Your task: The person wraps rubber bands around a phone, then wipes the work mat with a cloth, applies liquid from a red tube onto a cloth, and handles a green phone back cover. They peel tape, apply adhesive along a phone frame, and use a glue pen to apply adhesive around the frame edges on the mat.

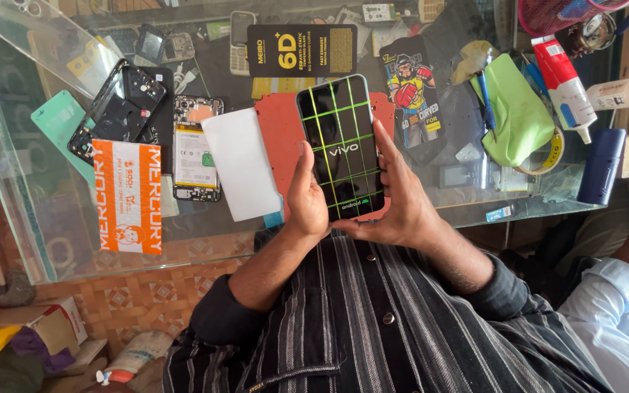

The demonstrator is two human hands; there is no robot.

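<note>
Black and lit, the phone (341,147) stands upright over the glass counter (30,218), its screen crossed by thin green lines, and I see it held between both of my hands just in front of my striped shirt (358,320). My left hand (307,193) grips the phone's left edge, palm turned inward, thumb lying up along the side of the screen and the other fingers hidden behind the case. My right hand (394,196) cups the phone's right edge and lower corner, thumb stretched up along that side, fingers curled behind; both forearms rise from dark rolled sleeves and meet at the phone's lower end. Neither hand is spread flat: each is closed around an edge of the phone. Just left of the phone a white sheet (242,164) lies on the counter, and beyond that an opened phone (196,149) showing its battery, then an orange packet (128,196). Behind the phone lies a red mat (282,127). Above the phone lies a black box (301,51). Right of the phone lies a green cloth (518,116), with a white tube (566,80) further right. Another person's pale sleeve (613,306) sits well right of the phone.
</note>
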